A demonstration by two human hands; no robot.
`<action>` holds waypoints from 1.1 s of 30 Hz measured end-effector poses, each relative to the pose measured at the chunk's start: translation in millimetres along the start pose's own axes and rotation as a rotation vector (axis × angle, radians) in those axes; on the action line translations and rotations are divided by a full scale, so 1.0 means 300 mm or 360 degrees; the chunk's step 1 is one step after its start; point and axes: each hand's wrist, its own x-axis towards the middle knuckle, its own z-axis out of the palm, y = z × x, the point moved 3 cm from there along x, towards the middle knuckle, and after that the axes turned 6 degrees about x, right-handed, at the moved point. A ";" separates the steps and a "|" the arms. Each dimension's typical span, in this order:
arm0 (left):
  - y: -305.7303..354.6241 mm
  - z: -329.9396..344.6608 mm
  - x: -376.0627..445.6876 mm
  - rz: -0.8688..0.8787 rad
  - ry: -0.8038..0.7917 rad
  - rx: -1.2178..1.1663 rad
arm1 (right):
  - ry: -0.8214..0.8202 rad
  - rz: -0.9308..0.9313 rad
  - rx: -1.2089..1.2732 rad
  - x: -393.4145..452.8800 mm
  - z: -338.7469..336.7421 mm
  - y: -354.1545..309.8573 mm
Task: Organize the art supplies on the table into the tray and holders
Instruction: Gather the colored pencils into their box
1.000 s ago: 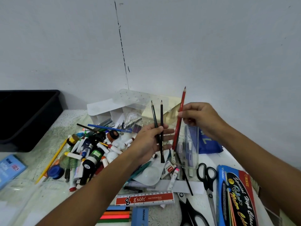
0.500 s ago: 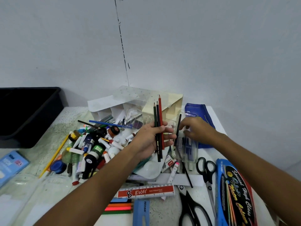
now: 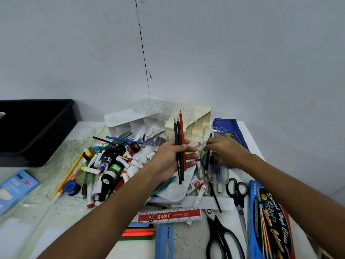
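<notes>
My left hand (image 3: 172, 158) is closed around three pencils (image 3: 179, 146) that stand upright, two dark and one red. My right hand (image 3: 226, 152) is lower and to the right, over a clear plastic case (image 3: 214, 172), with its fingertips pinched on a thin black pencil (image 3: 207, 157) that leans out of the case. A black tray (image 3: 37, 131) sits at the far left. At the back against the wall stands a white and clear compartment holder (image 3: 149, 116). A pile of markers, tubes and paint bottles (image 3: 112, 165) lies left of my left hand.
Two black scissors (image 3: 238, 195) (image 3: 222, 238), a red g'soft ruler (image 3: 169, 215) and a blue colour pencil box (image 3: 270, 221) lie at the front right. A blue pouch (image 3: 231, 131) is behind my right hand. A yellow pencil (image 3: 67, 174) and blue packet (image 3: 16, 186) lie left.
The red pencil went from my right hand into my left hand with the two dark ones. My right hand dropped to the clear case and pinched a black pencil.
</notes>
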 end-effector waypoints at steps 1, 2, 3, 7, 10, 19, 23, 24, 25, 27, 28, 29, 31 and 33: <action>-0.001 -0.003 -0.001 0.0002 0.0004 0.0000 | 0.0008 -0.0037 -0.0030 0.000 0.000 0.002; -0.002 -0.005 -0.002 0.0003 0.0006 0.0002 | 0.0015 -0.0068 -0.0046 -0.001 -0.002 0.004; -0.002 -0.007 -0.003 0.0003 0.0006 0.0004 | 0.0020 -0.0093 -0.0052 -0.002 -0.006 0.005; -0.001 -0.012 -0.008 0.0009 0.0001 0.0009 | 0.0024 -0.0182 -0.0102 0.000 -0.025 0.007; 0.004 -0.014 -0.010 0.0015 -0.0009 0.0001 | 0.0037 -0.0179 -0.0109 -0.005 -0.037 0.017; 0.018 -0.022 -0.015 0.0029 -0.0025 -0.0008 | 0.0034 -0.0222 -0.0165 0.015 -0.013 0.012; 0.019 -0.035 -0.021 0.0027 -0.0029 -0.0027 | 0.0282 -0.0083 0.0030 -0.014 -0.071 0.035; 0.021 -0.037 -0.022 0.0029 -0.0025 -0.0029 | 0.0388 0.0039 0.0183 -0.025 -0.094 0.038; 0.023 -0.038 -0.021 0.0032 -0.0023 -0.0028 | 0.0499 0.0189 0.0381 -0.032 -0.116 0.037; 0.028 -0.035 -0.020 0.0034 -0.0018 -0.0014 | 0.0717 0.0481 0.0880 -0.033 -0.160 0.015; 0.030 -0.031 -0.019 0.0034 -0.0015 0.0005 | 0.0808 0.0592 0.1162 -0.027 -0.179 -0.006; 0.032 -0.026 -0.019 0.0036 -0.0010 0.0032 | 0.0860 0.0683 0.1445 -0.014 -0.195 -0.029; 0.036 -0.015 -0.021 0.0035 -0.0002 0.0087 | 0.0800 0.0821 0.1877 0.014 -0.219 -0.083; 0.039 -0.006 -0.025 0.0026 -0.0025 0.0115 | 0.0611 0.0923 0.2080 0.039 -0.228 -0.143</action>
